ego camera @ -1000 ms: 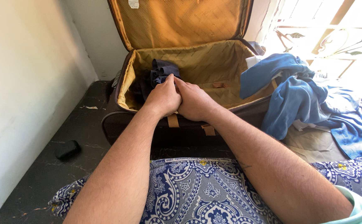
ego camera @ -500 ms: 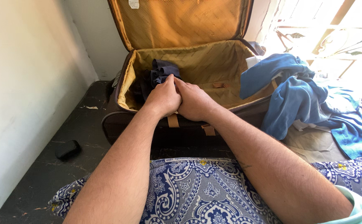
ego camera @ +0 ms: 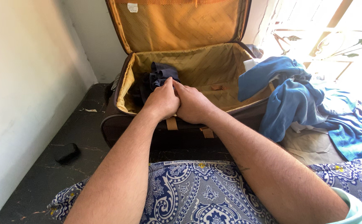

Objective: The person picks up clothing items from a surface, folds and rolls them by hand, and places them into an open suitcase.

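1. Where both forearms reach forward over the patterned blue-and-white cloth (ego camera: 197, 195), the left hand (ego camera: 161, 101) and right hand (ego camera: 193, 104) meet, pressed side by side over the front wall of the suitcase (ego camera: 147, 137).
2. Both hands are curled, knuckles up; their fingertips are hidden from this view, so I cannot tell whether either one grips anything.
3. Just beyond the left hand, a dark navy garment (ego camera: 159, 75) lies bunched in the left part of the suitcase, touching or nearly touching the fingers.
4. The suitcase stands open on the black floor (ego camera: 64, 132), lid (ego camera: 181, 23) upright against the wall, with tan lining inside and two tan straps (ego camera: 171, 123) hanging over its front edge under the hands.
5. A blue towel (ego camera: 288, 99) drapes over the suitcase's right edge and spills down onto the bedding to the right.
6. A small black object (ego camera: 67, 152) sits on the floor to the left, well apart from the suitcase, near the white wall (ego camera: 19, 91).
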